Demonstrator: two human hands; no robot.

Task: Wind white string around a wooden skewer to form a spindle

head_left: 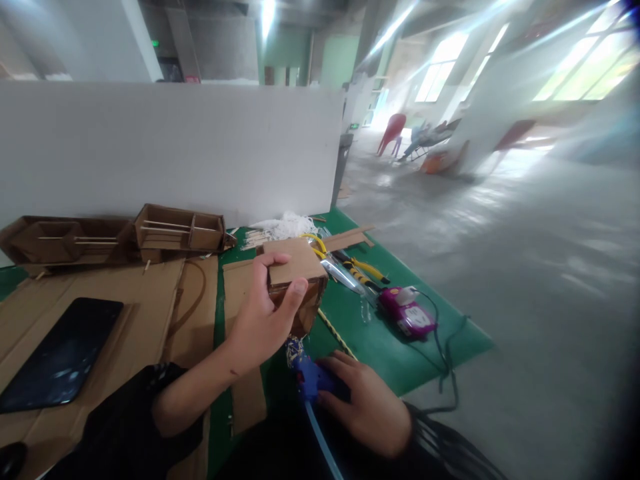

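My left hand (265,313) grips a small brown cardboard box (295,267) above the green table, thumb on the near edge and a finger over its top. The box's near side looks open, though its inside is partly hidden. Below it, my right hand (367,400) is wrapped around the handle of a blue hot glue gun (310,379). Its nozzle, covered in stringy glue, points up towards the box's underside. From the rear of the gun a pale blue glue stick (323,440) runs down to the bottom of the view.
Two cardboard models (180,230) stand at the back left. A black phone (60,353) lies on cardboard sheets (133,293). On the green tabletop (400,373) are a purple device (407,313) with a cable, yellow-handled pliers (370,268) and white stringy scraps (287,227). A white partition (170,147) stands behind.
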